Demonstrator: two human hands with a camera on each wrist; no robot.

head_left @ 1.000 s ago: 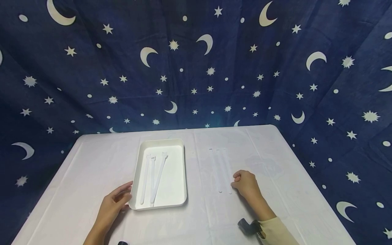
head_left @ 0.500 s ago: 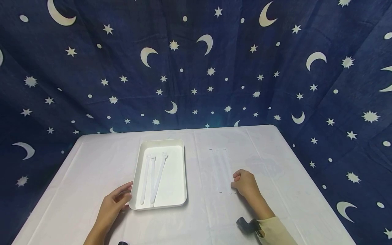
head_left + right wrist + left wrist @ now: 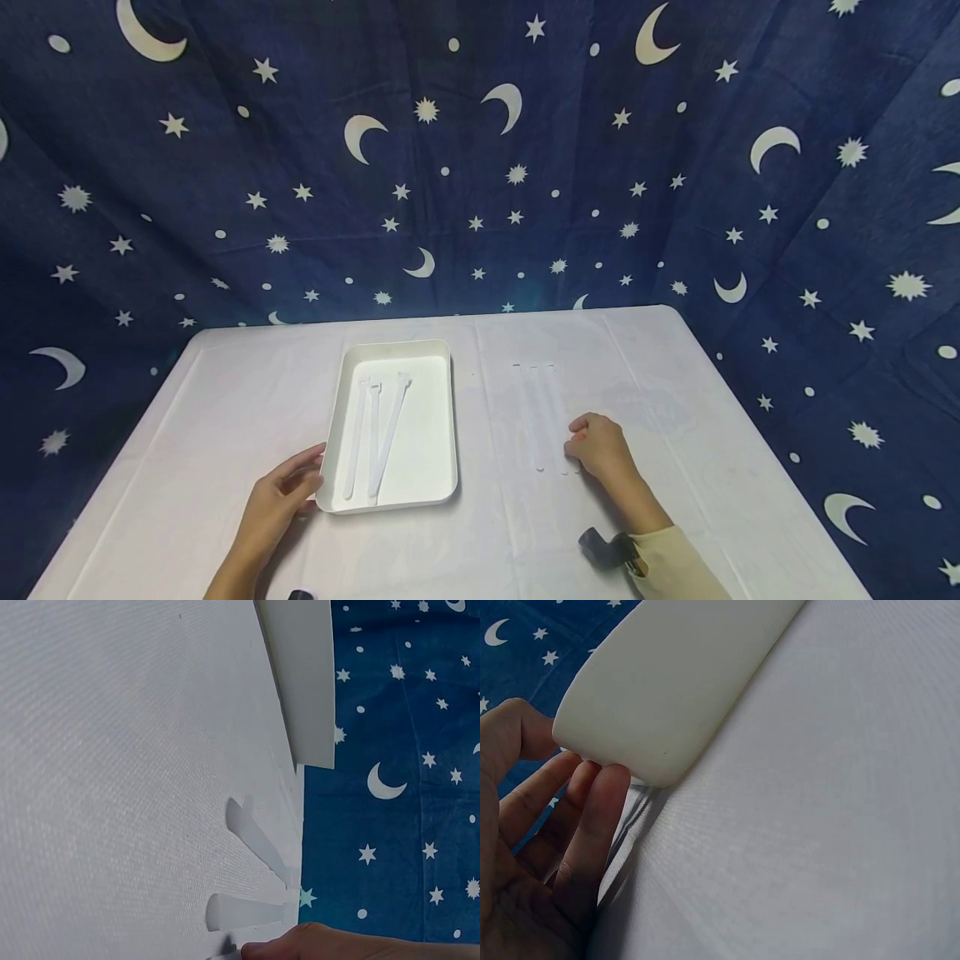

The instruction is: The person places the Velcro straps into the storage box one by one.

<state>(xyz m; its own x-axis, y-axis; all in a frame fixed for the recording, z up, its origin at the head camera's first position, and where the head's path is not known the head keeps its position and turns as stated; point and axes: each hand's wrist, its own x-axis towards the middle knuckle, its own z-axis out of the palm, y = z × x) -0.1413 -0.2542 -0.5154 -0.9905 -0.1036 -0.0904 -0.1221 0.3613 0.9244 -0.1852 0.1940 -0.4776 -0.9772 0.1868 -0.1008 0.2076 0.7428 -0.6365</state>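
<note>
A white rectangular tray [image 3: 427, 433] stands on the left half of the table with three white T-headed straps [image 3: 383, 437] lying lengthwise inside. My left hand [image 3: 273, 504] touches the outside of its left wall near the front corner. In the left wrist view its fingertips [image 3: 609, 780] meet the tray's corner. Right of the tray, similar white straps [image 3: 546, 417] lie side by side on the cloth. My right hand [image 3: 600, 446] is at the rightmost one, fingers curled low over it; in the right wrist view a fingertip [image 3: 259, 950] is at that strap, mostly out of frame.
A white cloth [image 3: 420, 558] covers the table. Behind it and on both sides hangs a dark blue curtain [image 3: 480, 250] with moons and stars. A black wrist device [image 3: 606, 552] sits at the right cuff.
The right hand shifts very slightly away from the body, and the rightmost strap's head shows a little more clearly. The left hand and the tray stay where they were.
</note>
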